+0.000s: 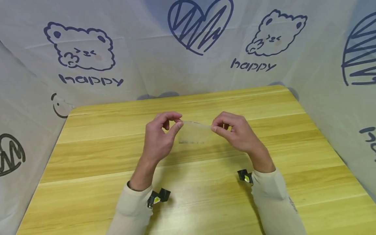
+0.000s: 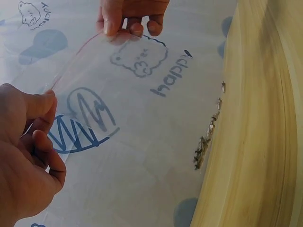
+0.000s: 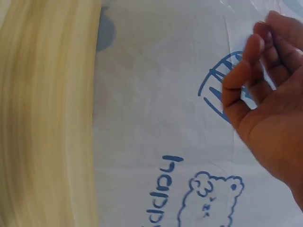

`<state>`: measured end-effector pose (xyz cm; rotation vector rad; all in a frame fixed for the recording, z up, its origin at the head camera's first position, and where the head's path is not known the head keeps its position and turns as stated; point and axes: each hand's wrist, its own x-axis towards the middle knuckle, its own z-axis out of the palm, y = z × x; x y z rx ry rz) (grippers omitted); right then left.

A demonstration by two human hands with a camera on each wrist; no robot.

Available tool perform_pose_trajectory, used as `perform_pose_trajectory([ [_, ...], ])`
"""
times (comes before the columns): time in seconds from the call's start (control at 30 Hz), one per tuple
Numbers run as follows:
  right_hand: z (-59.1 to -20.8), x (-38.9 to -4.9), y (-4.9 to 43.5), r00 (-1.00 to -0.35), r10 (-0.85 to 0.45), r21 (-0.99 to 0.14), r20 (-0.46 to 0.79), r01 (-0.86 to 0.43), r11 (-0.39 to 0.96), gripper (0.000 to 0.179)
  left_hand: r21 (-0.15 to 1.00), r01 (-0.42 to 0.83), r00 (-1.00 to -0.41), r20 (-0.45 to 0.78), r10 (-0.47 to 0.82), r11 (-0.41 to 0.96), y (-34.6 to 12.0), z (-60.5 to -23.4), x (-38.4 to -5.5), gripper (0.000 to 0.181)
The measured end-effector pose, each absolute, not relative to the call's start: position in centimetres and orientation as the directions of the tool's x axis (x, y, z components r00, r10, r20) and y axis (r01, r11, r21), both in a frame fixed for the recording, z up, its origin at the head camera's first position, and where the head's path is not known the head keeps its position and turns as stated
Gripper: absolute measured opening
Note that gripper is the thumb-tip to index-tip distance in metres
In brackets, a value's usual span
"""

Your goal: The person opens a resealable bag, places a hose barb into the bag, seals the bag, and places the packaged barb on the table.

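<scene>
A clear plastic zip bag [image 1: 192, 133] hangs stretched between my two hands over the table. Its top edge carries a thin red line, plain in the left wrist view, where the bag [image 2: 142, 101] lets the backdrop show through. Several small metal screws [image 2: 204, 142] lie in a row along its bottom. My left hand [image 1: 158, 140] pinches one top corner between thumb and index finger. At the opposite corner, my right hand [image 1: 236, 130] pinches the same edge with thumb and fingertips. The right wrist view shows that hand [image 3: 279, 85] with its fingers bent.
A wood-grain table [image 1: 88, 163] spreads beneath both hands. White cloth [image 1: 141, 58] with blue bear, heart and "happy" drawings stands behind it and along the sides. Small black cameras [image 1: 158, 196] are strapped at both sleeve cuffs.
</scene>
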<state>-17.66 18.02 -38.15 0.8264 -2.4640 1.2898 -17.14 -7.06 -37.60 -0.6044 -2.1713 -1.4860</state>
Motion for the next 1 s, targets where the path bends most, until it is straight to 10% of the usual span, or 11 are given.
perform_pose_trajectory([
  [1.0,-37.6,-16.9,17.3,-0.729,-0.467,-0.46,0.5,-0.681,0.57,0.003,0.631,0.664,-0.74,0.632,0.232,0.4,-6.9,-37.5,-16.9,0.015],
])
